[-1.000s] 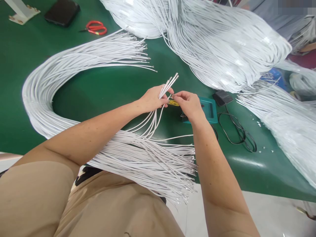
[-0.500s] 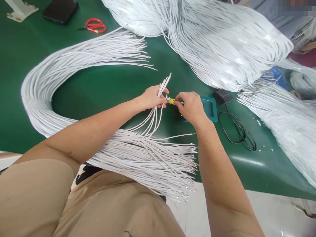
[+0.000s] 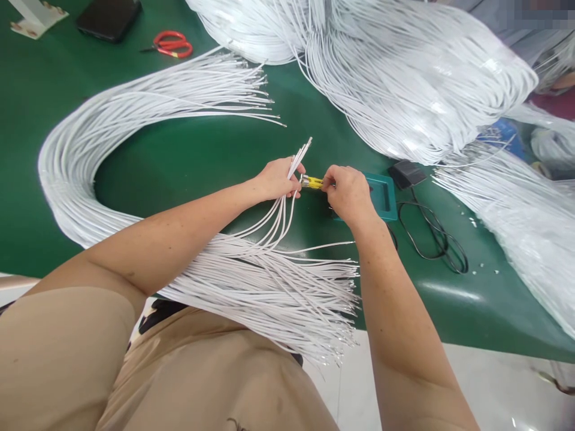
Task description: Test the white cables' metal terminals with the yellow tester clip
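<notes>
My left hand (image 3: 281,178) is closed around a small bunch of white wires (image 3: 300,157), whose tips point up and away. The wires run down from the hand into a large loose bundle of white wires (image 3: 269,287) in front of my body. Between thumb and fingers, my right hand (image 3: 348,190) grips a small yellow tool (image 3: 313,182) with a metal end. That metal end points left and meets the fingertips of my left hand; its exact kind is too small to make out. Partly behind my right hand lies a teal tray-like box (image 3: 381,196).
Red-handled scissors (image 3: 172,44) and a black box (image 3: 109,19) lie at the back left. Big piles of white wire (image 3: 395,78) cover the back right of the green table (image 3: 215,155). A black adapter (image 3: 406,173) with a looped cord sits right of the teal box.
My right hand and the yellow tool have shifted very slightly. Both hands keep their hold; the wires in my left hand have barely moved.
</notes>
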`<control>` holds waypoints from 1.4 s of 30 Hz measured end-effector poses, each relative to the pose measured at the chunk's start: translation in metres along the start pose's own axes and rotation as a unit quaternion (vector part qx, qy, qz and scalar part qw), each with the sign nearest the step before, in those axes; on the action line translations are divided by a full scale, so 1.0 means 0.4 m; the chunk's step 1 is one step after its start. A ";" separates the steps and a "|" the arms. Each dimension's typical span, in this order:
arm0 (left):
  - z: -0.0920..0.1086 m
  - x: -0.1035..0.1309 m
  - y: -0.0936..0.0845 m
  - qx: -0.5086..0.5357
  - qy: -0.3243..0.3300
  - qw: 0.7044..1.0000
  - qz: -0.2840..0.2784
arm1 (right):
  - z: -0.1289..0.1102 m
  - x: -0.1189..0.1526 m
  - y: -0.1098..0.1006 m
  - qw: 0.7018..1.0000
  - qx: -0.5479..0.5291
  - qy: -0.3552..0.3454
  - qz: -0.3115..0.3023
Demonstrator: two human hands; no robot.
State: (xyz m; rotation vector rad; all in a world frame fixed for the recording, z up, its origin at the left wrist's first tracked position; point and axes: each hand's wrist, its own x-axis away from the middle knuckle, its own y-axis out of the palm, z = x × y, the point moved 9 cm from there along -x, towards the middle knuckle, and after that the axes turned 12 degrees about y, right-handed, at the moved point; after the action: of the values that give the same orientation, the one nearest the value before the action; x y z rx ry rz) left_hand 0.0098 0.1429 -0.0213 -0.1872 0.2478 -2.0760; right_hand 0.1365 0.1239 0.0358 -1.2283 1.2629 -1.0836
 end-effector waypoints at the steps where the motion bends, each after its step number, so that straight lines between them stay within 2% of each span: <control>1: 0.000 0.000 0.000 -0.006 0.001 1.000 -0.001 | 0.001 0.000 0.000 1.000 0.000 0.002 0.001; 7: 0.002 0.003 -0.002 0.001 0.005 1.000 0.013 | 0.003 0.005 0.002 1.000 -0.015 -0.003 0.014; 12: -0.003 0.003 0.002 0.015 -0.001 1.000 0.011 | 0.004 0.017 -0.006 0.999 -0.037 0.010 -0.005; 15: -0.006 0.003 0.003 0.021 -0.010 1.000 0.010 | 0.026 0.037 -0.034 0.998 -0.038 0.023 0.044; 18: -0.006 0.003 0.004 0.028 -0.017 0.999 0.004 | 0.081 0.065 -0.056 0.989 0.002 0.087 0.122; 21: -0.008 0.003 0.002 0.043 -0.027 0.999 -0.003 | 0.120 0.077 -0.038 0.984 0.021 0.129 0.125; 24: -0.007 0.004 -0.006 0.075 -0.031 0.997 -0.006 | 0.125 0.076 -0.033 0.984 0.019 0.133 0.118; 27: 0.010 0.007 -0.016 0.116 -0.014 0.993 -0.005 | 0.094 0.084 -0.061 0.986 -0.012 0.111 0.122; 31: 0.057 0.015 -0.017 0.152 0.036 0.987 -0.027 | -0.035 0.135 -0.099 0.988 -0.126 -0.052 0.074; 33: 0.077 0.019 -0.012 0.163 0.058 0.984 -0.042 | -0.088 0.164 -0.106 0.984 -0.141 -0.099 0.051; 35: 0.090 0.021 -0.007 0.169 0.074 0.981 -0.054 | -0.098 0.171 -0.123 0.983 -0.150 -0.076 0.071; 38: 0.101 0.023 0.002 0.171 0.094 0.978 -0.068 | -0.052 0.146 -0.157 0.968 -0.219 0.027 0.122; 40: 0.107 0.024 0.007 0.171 0.104 0.977 -0.072 | -0.020 0.113 -0.155 0.950 -0.286 0.081 0.101; 42: 0.116 0.027 0.011 0.175 0.115 0.975 -0.073 | -0.006 0.078 -0.129 0.929 -0.352 0.113 0.032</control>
State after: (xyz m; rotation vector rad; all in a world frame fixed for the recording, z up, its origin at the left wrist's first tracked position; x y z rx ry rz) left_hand 0.0192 0.1269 0.0227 0.2588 0.0031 -2.2506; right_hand 0.1393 0.0887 0.0848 -1.5949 1.9599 -0.7488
